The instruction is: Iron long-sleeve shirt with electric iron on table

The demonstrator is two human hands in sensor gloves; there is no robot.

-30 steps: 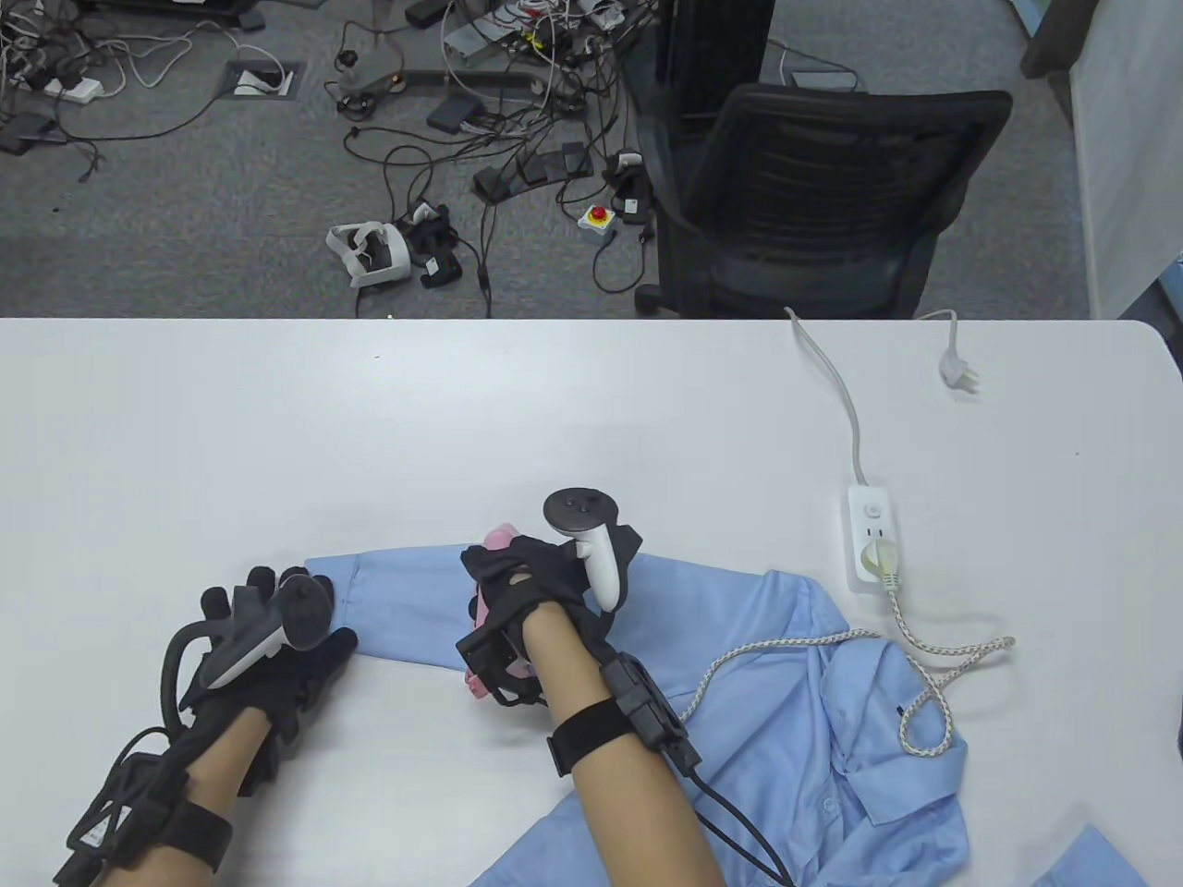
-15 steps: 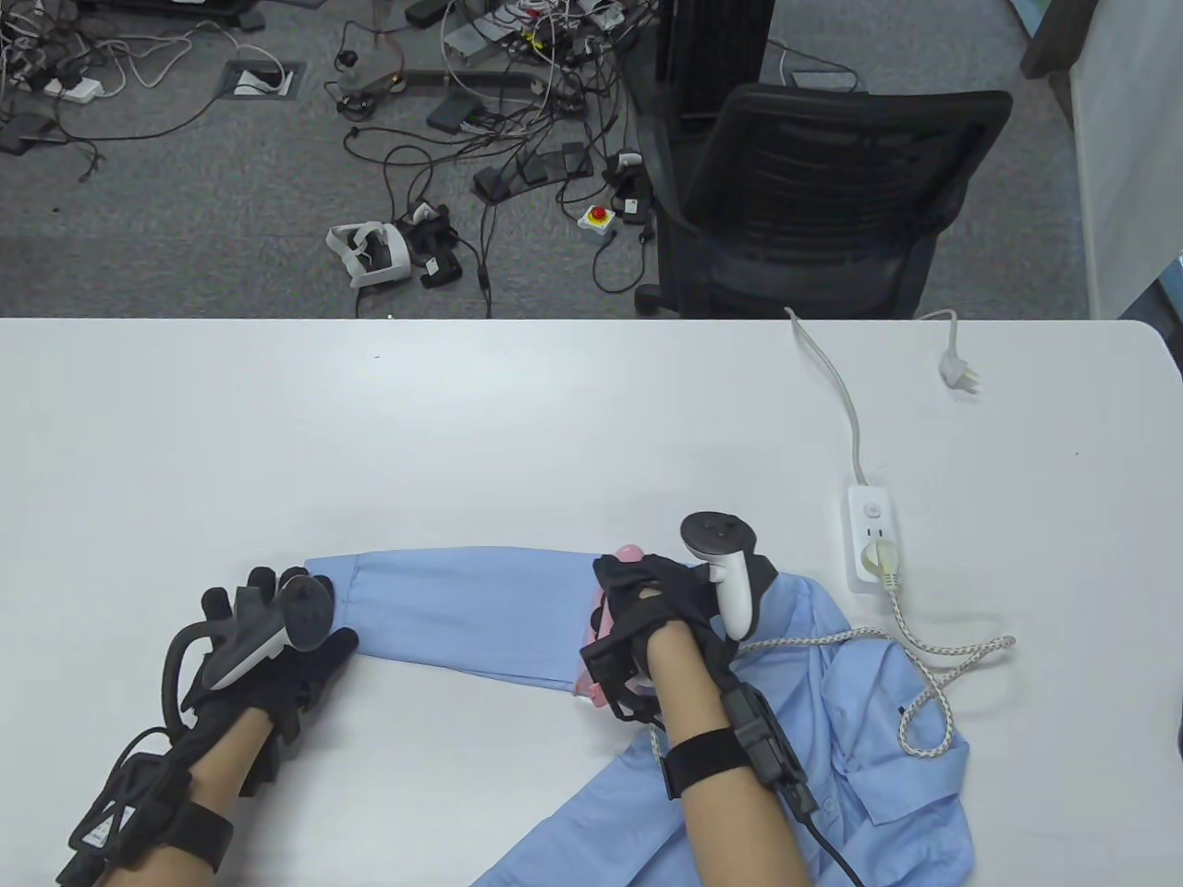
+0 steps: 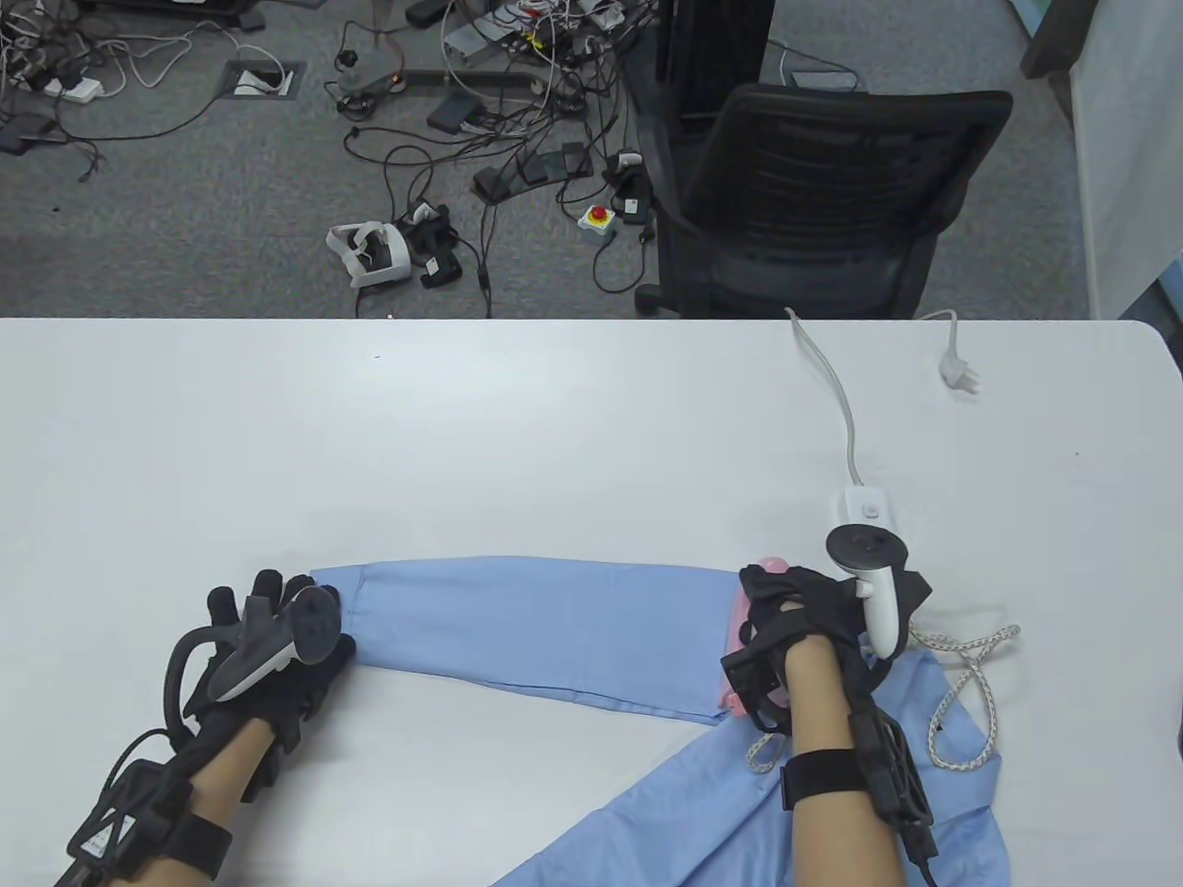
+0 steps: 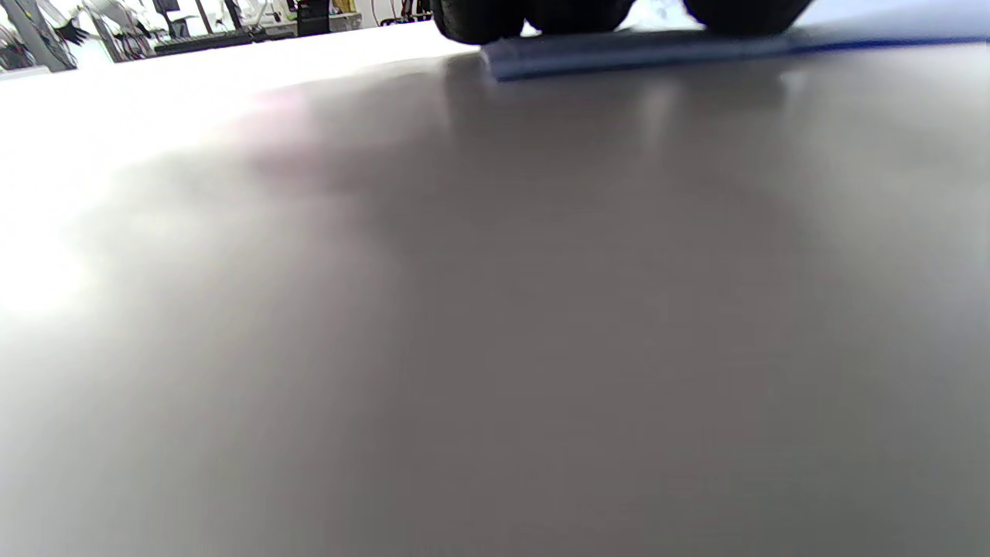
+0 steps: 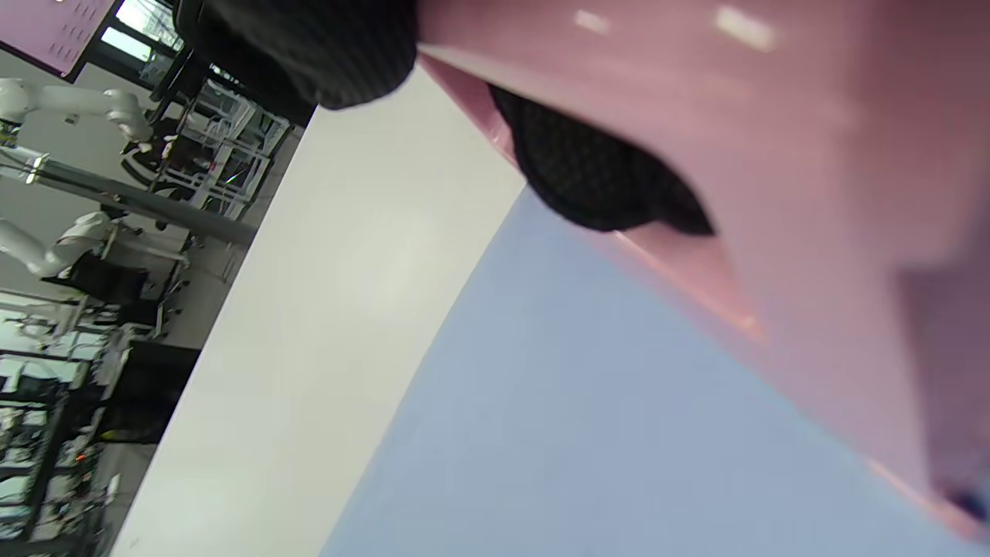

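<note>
One light-blue shirt was spread on the white worktop, with one sleeve laid out flat toward the left and the body bunched at the lower right. One pink iron was set on the shoulder end of that sleeve. It was gripped by the right hand, whose gloved fingers were seen curled round the pink body in the right wrist view. The cuff end of the sleeve was pressed flat by the left hand, its fingers straight on the cloth; in the left wrist view only the fingertips and the blue cuff edge were shown.

One braided cord was looped over the shirt body just beside the right hand. One white power strip lay on the worktop behind that hand and was partly hidden by the tracker. Its white cable was run to the far edge, and one loose plug was seen near it. Most of the iron was covered by the right hand and wrist.

Beyond the worktop, one black office chair stood on a grey floor strewn with cables, and one white headset lay there.
</note>
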